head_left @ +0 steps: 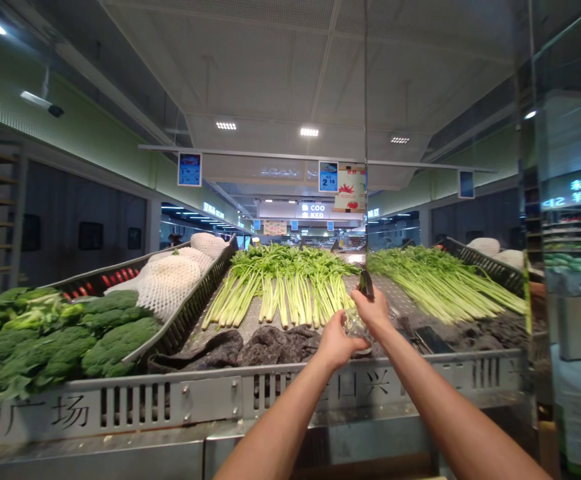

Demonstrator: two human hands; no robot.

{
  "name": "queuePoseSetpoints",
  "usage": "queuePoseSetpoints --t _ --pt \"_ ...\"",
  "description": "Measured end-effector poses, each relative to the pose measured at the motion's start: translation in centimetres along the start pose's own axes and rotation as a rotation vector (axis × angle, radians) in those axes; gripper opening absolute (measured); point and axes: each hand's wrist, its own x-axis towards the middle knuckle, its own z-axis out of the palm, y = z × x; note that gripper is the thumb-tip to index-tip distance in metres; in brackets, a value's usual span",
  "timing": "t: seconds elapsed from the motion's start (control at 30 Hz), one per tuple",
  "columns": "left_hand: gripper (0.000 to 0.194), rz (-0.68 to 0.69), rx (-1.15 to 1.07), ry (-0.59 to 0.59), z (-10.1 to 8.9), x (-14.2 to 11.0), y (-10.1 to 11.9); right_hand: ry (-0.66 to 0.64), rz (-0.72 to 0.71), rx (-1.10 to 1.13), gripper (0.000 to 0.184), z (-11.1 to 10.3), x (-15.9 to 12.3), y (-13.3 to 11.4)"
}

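Both hands reach over the front of the celery bin. My left hand [339,343] is closed around the lower side of a clear, bottle-like container [356,325]. My right hand [373,309] is closed just above it, around a black piece [367,284] that looks like the container's top, perhaps a spray head. The fingers hide where the two parts meet. Beyond my hands, a row of celery [280,283] lies on a dotted grey sheet, leaves to the back and cut stalks to the front. A crumpled dark grey cloth [275,348] is bunched along the bin's near side.
Broccoli [115,333] fills the left front, with white foam-netted produce [175,273] behind it. A slatted grey crate wall [215,398] runs along the front. At right, a mirror panel [440,220] reflects the celery. Price signs [328,177] hang from a rail overhead.
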Motion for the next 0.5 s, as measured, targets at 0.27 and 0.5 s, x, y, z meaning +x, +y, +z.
queuePoseSetpoints --t 0.27,0.5 --pt "0.071 -0.028 0.117 -0.032 0.5 -0.5 -0.4 -0.024 0.068 -0.033 0.032 0.1 -0.2 1.2" --pt "0.076 -0.02 0.081 -0.026 0.6 0.0 -0.7 -0.007 0.072 -0.011 0.034 0.0 -0.3 1.2"
